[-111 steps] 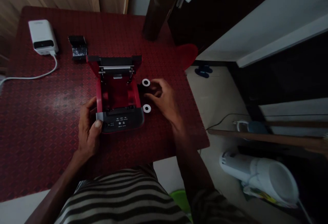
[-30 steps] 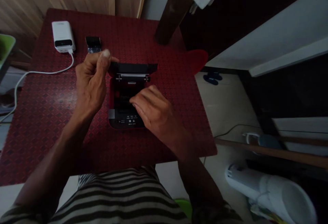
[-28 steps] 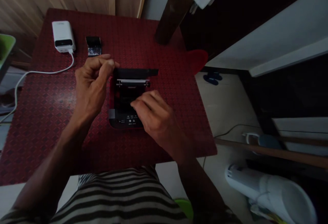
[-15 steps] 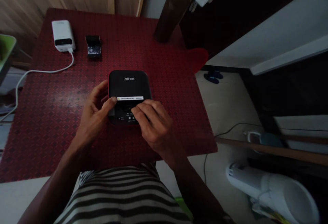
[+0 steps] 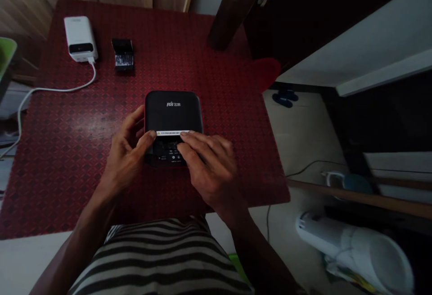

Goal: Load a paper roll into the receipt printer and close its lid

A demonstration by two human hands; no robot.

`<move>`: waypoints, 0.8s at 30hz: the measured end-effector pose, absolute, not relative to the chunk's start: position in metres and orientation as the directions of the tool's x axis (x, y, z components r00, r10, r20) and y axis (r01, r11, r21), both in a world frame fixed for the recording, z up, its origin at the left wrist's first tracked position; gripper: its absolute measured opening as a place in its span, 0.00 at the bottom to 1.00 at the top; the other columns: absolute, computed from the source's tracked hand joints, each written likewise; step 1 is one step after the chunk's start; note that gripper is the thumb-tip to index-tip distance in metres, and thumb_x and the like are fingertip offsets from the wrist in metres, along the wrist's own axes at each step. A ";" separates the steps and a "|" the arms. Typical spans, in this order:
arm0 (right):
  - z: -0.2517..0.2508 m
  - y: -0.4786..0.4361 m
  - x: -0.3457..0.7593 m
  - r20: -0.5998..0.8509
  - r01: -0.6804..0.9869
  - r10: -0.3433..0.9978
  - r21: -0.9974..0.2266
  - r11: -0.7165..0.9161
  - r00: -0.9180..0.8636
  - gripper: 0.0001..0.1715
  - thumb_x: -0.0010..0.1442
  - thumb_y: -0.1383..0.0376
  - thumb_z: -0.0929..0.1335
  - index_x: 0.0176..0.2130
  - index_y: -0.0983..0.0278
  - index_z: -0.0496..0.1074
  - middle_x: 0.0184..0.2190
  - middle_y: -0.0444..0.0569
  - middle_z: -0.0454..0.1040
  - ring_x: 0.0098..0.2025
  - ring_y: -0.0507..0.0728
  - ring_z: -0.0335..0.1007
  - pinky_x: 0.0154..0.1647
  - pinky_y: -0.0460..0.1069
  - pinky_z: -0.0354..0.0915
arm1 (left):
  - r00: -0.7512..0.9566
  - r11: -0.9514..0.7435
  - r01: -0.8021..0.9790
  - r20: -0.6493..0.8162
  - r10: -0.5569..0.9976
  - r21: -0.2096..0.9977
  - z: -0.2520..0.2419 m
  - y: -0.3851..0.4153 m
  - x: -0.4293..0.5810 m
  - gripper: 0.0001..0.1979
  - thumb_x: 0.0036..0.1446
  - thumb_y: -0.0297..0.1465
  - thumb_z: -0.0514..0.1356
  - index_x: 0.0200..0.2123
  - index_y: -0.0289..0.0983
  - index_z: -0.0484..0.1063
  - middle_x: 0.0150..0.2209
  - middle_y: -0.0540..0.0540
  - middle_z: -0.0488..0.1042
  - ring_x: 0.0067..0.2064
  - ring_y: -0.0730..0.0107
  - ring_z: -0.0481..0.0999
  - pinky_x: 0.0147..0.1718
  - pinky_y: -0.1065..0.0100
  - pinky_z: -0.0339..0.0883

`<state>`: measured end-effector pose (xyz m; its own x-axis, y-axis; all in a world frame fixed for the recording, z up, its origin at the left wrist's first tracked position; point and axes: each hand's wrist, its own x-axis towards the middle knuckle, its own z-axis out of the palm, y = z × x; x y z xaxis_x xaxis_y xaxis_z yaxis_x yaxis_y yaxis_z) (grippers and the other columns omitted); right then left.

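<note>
A small black printer [image 5: 173, 112] marked FEIE lies on the red patterned table. A white warning strip crosses its top, and a panel with small printed icons is on the side nearer me. My left hand [image 5: 126, 146] is closed around its left edge, thumb resting by the strip's left end. Over the near right part, my right hand [image 5: 211, 162] has its fingers bent together, the index fingertip at the strip's right end and the thumb on the dark panel. Whether a small part is pinched there is hidden. The printer's right near corner is covered by this hand.
Further back stand a white power bank [image 5: 80, 38] with a white cable [image 5: 64, 90] and a small black folded item [image 5: 123, 55]. A tall brown bottle-like object [image 5: 229, 13] stands at the back right. A red rounded shape [image 5: 268, 75] shows past the table's right edge.
My right index finger has shifted up onto the warning strip, while the thumb stays on the panel. The left hand keeps its hold. The view has tilted slightly.
</note>
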<state>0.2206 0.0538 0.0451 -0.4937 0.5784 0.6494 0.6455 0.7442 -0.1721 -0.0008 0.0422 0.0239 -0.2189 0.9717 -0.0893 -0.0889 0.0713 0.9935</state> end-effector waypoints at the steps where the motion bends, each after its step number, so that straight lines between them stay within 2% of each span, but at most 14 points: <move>1: 0.044 0.054 0.221 0.644 0.640 0.587 -0.190 0.744 -0.491 0.15 0.82 0.76 0.72 0.52 0.59 0.86 0.56 0.50 0.95 0.59 0.60 0.94 0.61 0.57 0.78 | -0.222 0.066 -0.084 -0.083 0.972 0.994 0.024 0.042 0.000 0.34 0.69 0.43 0.78 0.75 0.46 0.79 0.74 0.39 0.84 0.73 0.42 0.86 0.67 0.48 0.86; 7: 0.042 0.055 0.222 0.616 0.602 0.608 -0.257 0.756 -0.500 0.18 0.83 0.76 0.70 0.57 0.59 0.87 0.58 0.52 0.94 0.62 0.62 0.93 0.62 0.59 0.83 | -0.222 0.068 -0.064 -0.081 0.972 0.996 0.023 0.044 -0.001 0.34 0.69 0.44 0.78 0.74 0.47 0.79 0.74 0.39 0.83 0.73 0.42 0.85 0.68 0.47 0.85; 12: 0.039 0.044 0.230 0.645 0.594 0.681 -0.410 0.692 -0.347 0.23 0.83 0.74 0.71 0.70 0.62 0.81 0.63 0.59 0.92 0.68 0.64 0.89 0.70 0.61 0.83 | -0.279 0.085 -0.098 -0.110 0.954 0.992 0.017 0.035 -0.002 0.31 0.70 0.46 0.77 0.73 0.47 0.82 0.72 0.40 0.85 0.74 0.41 0.84 0.73 0.45 0.81; 15: 0.028 0.033 0.240 0.593 0.582 0.775 -0.559 0.591 -0.218 0.27 0.83 0.65 0.73 0.76 0.59 0.77 0.65 0.59 0.90 0.69 0.67 0.87 0.71 0.65 0.84 | -0.276 0.115 -0.112 -0.142 0.950 0.987 0.012 0.023 -0.005 0.31 0.71 0.49 0.77 0.72 0.48 0.84 0.73 0.41 0.85 0.76 0.40 0.82 0.76 0.43 0.77; 18: 0.011 0.021 0.244 0.490 0.557 0.857 -0.672 0.489 -0.161 0.37 0.82 0.51 0.76 0.80 0.59 0.72 0.68 0.63 0.87 0.69 0.70 0.87 0.67 0.68 0.86 | -0.250 0.143 -0.106 -0.166 0.954 0.984 0.013 0.013 -0.008 0.30 0.71 0.49 0.77 0.72 0.49 0.85 0.72 0.42 0.85 0.76 0.40 0.82 0.77 0.42 0.76; 20: 0.000 0.017 0.242 0.470 0.571 0.867 -0.672 0.472 -0.165 0.43 0.80 0.47 0.77 0.82 0.60 0.68 0.70 0.66 0.85 0.70 0.72 0.86 0.67 0.70 0.86 | -0.269 0.146 -0.077 -0.162 0.949 0.986 0.017 0.011 -0.007 0.27 0.72 0.48 0.76 0.70 0.49 0.86 0.70 0.43 0.87 0.74 0.41 0.84 0.75 0.42 0.79; 24: -0.010 0.015 0.233 0.494 0.620 0.855 -0.625 0.474 -0.155 0.45 0.80 0.50 0.77 0.84 0.58 0.63 0.71 0.67 0.83 0.72 0.73 0.83 0.70 0.72 0.84 | -0.282 0.153 -0.016 -0.151 0.947 0.988 0.026 0.012 -0.003 0.27 0.70 0.47 0.78 0.68 0.49 0.86 0.68 0.43 0.88 0.70 0.40 0.86 0.70 0.45 0.83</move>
